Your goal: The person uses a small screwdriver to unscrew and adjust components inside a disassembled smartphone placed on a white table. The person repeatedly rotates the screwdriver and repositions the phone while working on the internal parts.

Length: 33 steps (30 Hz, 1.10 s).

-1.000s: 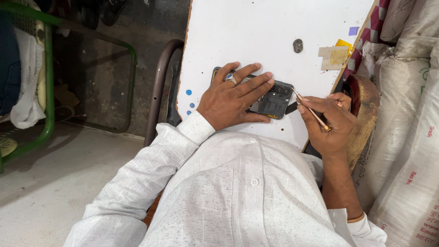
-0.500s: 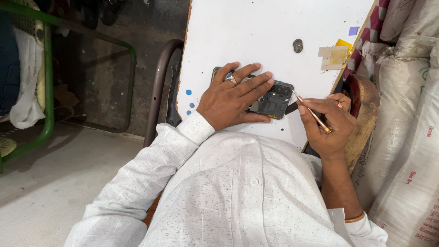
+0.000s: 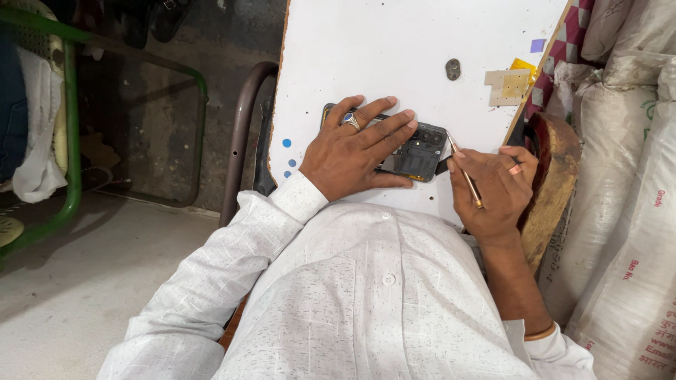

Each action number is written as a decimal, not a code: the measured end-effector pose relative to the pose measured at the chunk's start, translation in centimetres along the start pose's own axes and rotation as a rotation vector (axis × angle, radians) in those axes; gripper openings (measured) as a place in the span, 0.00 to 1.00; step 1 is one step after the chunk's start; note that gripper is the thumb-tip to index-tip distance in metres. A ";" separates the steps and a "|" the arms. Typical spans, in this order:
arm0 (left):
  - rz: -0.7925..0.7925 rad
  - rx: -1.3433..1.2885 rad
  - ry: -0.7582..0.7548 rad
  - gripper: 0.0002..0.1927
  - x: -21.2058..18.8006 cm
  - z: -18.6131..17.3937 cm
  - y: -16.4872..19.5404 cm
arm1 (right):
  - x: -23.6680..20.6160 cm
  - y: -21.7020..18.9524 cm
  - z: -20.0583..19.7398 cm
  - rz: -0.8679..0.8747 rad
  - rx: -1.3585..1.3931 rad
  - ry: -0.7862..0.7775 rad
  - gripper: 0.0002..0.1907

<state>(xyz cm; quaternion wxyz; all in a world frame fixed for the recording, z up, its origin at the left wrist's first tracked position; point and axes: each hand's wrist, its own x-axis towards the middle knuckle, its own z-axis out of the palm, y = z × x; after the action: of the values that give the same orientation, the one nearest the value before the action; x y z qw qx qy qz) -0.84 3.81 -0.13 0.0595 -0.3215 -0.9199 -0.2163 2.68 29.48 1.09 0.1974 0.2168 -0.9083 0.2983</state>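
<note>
Nothing moved: left hand [image 3: 352, 151] flat on opened phone [image 3: 415, 153], right hand [image 3: 493, 186] grip clamped on tweezers [image 3: 466, 176].

Around my white board

A small grey oval metal piece [image 3: 453, 68] and beige tape squares [image 3: 508, 86] lie on my white board [image 3: 394, 42]; white woven sacks [image 3: 627, 211] stand right, green metal frame [image 3: 70, 141] left.

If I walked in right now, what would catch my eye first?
Probably the opened dark phone lying on the white board, its insides showing. The left hand lies flat over it, while the right hand beside it pinches a thin metal tool, tip at the phone's edge. White sacks are stacked at the right.
</note>
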 end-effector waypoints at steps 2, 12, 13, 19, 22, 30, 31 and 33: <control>-0.002 0.001 -0.002 0.47 0.0 0.0 0.1 | -0.1 -0.1 0.2 0.000 -0.013 0.018 0.06; 0.003 -0.020 0.009 0.47 0.1 -0.1 -0.1 | 0.3 0.1 -0.1 0.060 0.106 -0.007 0.05; 0.004 -0.018 0.010 0.46 0.1 -0.1 -0.1 | 0.3 0.1 -0.1 0.056 0.104 -0.006 0.05; -0.005 -0.008 0.005 0.46 -0.1 -0.1 0.1 | 0.0 -0.1 0.0 0.062 0.064 -0.024 0.05; -0.004 -0.005 0.004 0.46 -0.1 -0.1 0.1 | -0.2 0.1 0.2 0.043 0.058 -0.004 0.06; -0.009 -0.012 -0.003 0.47 0.0 0.1 0.1 | -0.4 0.7 0.2 0.112 0.142 0.000 0.04; -0.011 -0.010 0.001 0.47 0.0 0.0 0.1 | -0.4 0.8 0.2 0.116 0.142 -0.001 0.05; -0.008 -0.011 0.003 0.47 -0.1 0.0 0.1 | -0.3 0.8 0.1 0.126 0.170 -0.003 0.05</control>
<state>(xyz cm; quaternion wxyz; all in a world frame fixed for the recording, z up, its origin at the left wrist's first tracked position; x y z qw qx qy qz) -0.74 3.82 -0.14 0.0581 -0.3180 -0.9200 -0.2218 2.47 30.05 0.49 0.1578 0.1755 -0.8919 0.3857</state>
